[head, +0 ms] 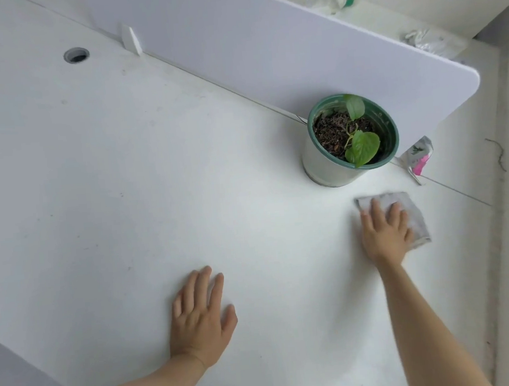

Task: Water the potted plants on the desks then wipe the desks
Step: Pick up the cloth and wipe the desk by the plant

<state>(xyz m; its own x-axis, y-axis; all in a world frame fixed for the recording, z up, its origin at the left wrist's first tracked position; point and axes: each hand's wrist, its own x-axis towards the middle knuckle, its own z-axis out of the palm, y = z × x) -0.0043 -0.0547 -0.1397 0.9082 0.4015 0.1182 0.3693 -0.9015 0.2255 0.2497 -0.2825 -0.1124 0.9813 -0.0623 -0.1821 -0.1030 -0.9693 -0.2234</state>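
The right hand (pixel 386 234) is pressing flat on a grey cloth (pixel 417 222), fingers extended and slightly spread, not curled round the fabric. The cloth is lying on the white desk (pixel 124 178) near its right edge, and its far and right-hand portions are showing beyond the fingertips. The left hand (pixel 200 319) is resting palm-down on the bare desk surface, fingers straight and loosely spread, holding nothing; it is sitting nearer the person and well apart from the cloth, to the cloth's left. The potted plant (pixel 351 138) is standing upright beyond the right hand, close to the cloth but not touching it, with its green-rimmed pot against the base of the white divider panel (pixel 266 45). A crumpled wrapper with pink print (pixel 418 157) is lying just right of the pot. A round cable hole (pixel 76 55) is showing at the far left of the desk.
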